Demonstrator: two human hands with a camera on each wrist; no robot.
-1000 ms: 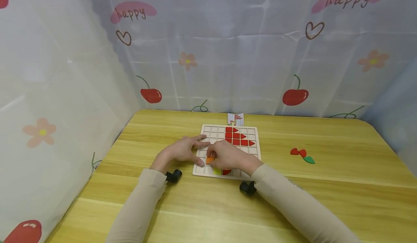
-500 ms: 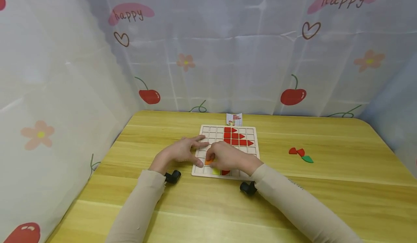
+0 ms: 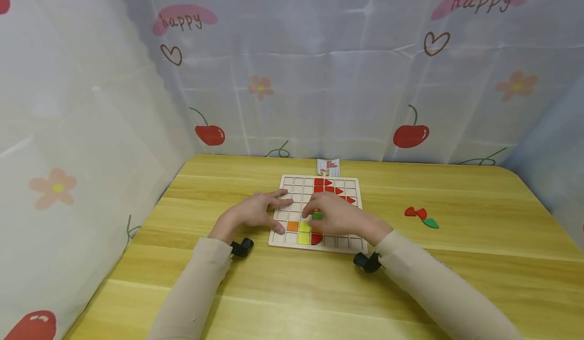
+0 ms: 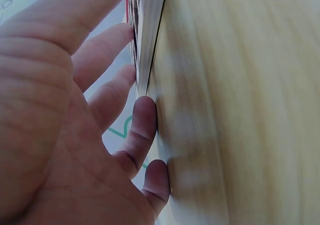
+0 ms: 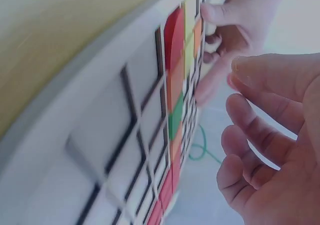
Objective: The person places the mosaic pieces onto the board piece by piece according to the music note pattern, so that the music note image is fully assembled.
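A pale wooden grid board [image 3: 294, 189] lies on the table. My left hand [image 3: 257, 211] rests on its left edge with fingers spread, thumb and fingertips touching the board. Over the board's middle hovers my right hand [image 3: 337, 213], its fingers loosely bent and nothing visible between them, as the right wrist view also shows. An orange square [image 3: 293, 226] sits in a cell left of the yellow pieces [image 3: 303, 238]. Near the right fingers are a green piece [image 3: 317, 216] and a rounded red piece [image 3: 316, 239]. Red squares and triangles [image 3: 328, 183] fill cells at the top.
Two red pieces [image 3: 410, 212] and a green leaf-shaped piece [image 3: 430, 223] lie loose on the table [image 3: 283, 294] to the right. A small printed pattern card [image 3: 328, 167] lies behind the board. A patterned curtain [image 3: 310, 76] stands beyond the table.
My right hand has released the orange square and moved right and slightly up, leaving the square in its cell. The left hand stays put on the board's edge.
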